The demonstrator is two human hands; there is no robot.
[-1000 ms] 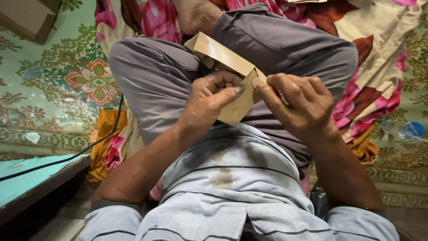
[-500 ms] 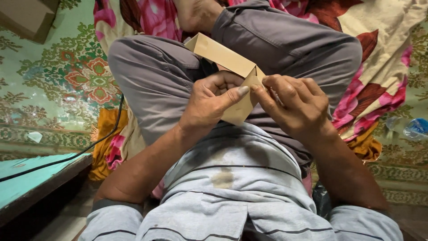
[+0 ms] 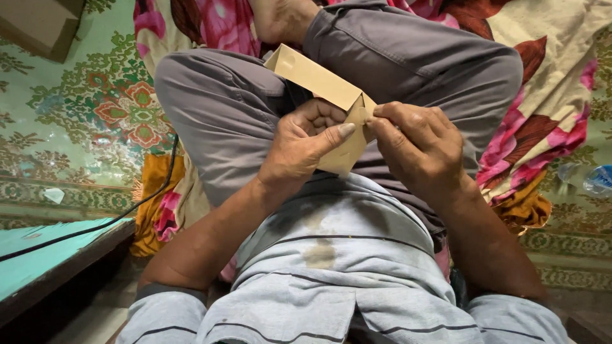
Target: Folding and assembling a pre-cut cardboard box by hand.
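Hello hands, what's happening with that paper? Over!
Left hand and right hand both pinching folded tan paper envelope at its corner. Held above grey-trousered lap. Nothing in the way.

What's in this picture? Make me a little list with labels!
Left hand: grips the folded brown paper piece, thumb across it
Right hand: pinches the paper's corner
Where: over crossed legs in grey trousers
Underneath: flowered cloth on a green patterned mat
Also: black cable, cardboard box
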